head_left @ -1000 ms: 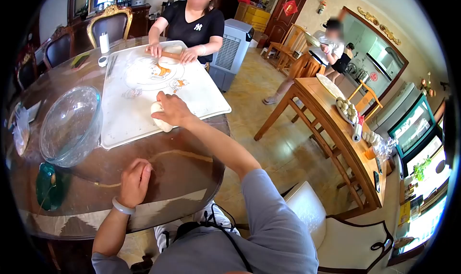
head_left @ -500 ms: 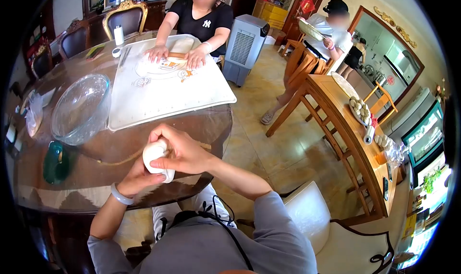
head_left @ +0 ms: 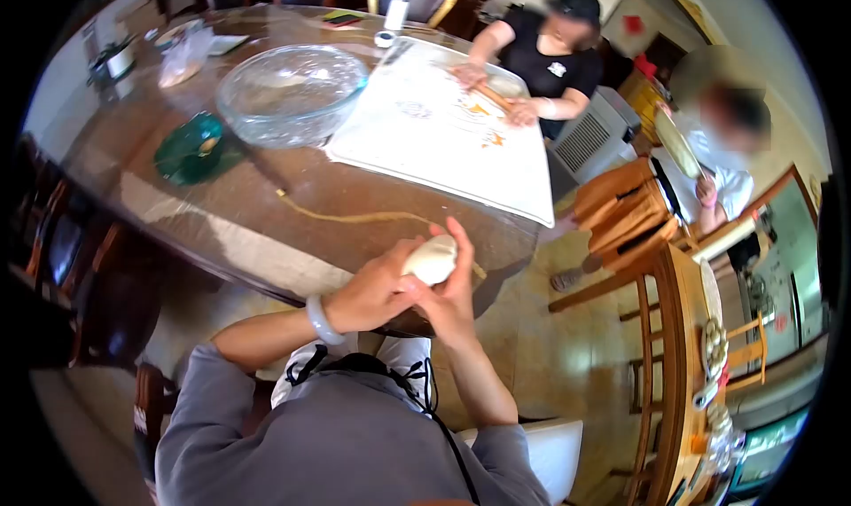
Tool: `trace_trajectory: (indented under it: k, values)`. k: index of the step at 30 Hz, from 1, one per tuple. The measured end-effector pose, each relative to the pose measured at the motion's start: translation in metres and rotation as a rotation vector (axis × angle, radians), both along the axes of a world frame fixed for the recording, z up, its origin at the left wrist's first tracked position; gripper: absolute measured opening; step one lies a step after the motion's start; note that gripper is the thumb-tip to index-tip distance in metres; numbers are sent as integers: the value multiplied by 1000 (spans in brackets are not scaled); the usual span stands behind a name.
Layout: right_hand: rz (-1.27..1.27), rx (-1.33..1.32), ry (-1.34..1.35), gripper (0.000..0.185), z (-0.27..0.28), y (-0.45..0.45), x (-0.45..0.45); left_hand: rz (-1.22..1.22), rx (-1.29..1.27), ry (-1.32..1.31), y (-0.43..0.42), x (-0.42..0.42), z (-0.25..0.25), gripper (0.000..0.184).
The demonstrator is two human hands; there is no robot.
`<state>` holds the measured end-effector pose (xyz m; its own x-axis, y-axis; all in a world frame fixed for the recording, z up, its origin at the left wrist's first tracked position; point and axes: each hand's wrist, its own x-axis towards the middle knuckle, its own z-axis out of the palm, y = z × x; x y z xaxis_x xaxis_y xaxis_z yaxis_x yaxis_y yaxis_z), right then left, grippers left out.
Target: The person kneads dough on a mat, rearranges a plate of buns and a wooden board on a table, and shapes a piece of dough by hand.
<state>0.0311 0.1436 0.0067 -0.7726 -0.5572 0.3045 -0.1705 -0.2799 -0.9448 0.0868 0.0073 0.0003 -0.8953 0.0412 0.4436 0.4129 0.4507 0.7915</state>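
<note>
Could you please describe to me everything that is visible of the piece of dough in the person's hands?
The piece of dough is creamy white, rounded and somewhat oval, with a surface that looks soft and mostly smooth. It is held up between the left hand and the right hand, near the table's front edge. Fingers cover part of it, so its full shape cannot be told.

Hands point(head_left: 370, 288) cupped together, fingers point(head_left: 462, 247) bent, forearms point(head_left: 266, 336) converging.

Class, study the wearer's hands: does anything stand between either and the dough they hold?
Nothing visible does: the left hand and the right hand both touch the dough directly, while the glass bowl and white mat lie farther off.
</note>
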Motion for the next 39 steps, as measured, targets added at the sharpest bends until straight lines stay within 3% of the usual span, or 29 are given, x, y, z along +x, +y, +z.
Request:
trace_trajectory:
  k: [3,5,11,16,22,25,27,35,39]
  values:
    - [-26,-99,-117,82,-10,0,6,8,-28,26,6,0,0,56]
    - [-33,-143,-152,79,-18,1,6,14,-8,-90,9,3,-1,58]
    - [-97,-92,-107,71,-22,3,11,7,-90,-52,11,5,-1,63]
    - [-66,-94,-103,74,-26,2,13,-100,-14,-140,2,6,-7,92]
    - [-37,-92,-123,74,-25,2,18,-180,-52,-92,-7,15,-5,97]
    - [-11,-138,-239,73,-22,6,15,-277,290,-367,-12,27,6,99]
    - [-27,-154,-235,73,-20,7,15,-327,367,-397,-12,31,9,97]
    - [122,-135,-230,73,-8,32,-26,-493,513,-545,-5,-7,6,88]
    - [196,69,-112,74,-7,15,-67,-531,595,-657,-31,-46,8,83]
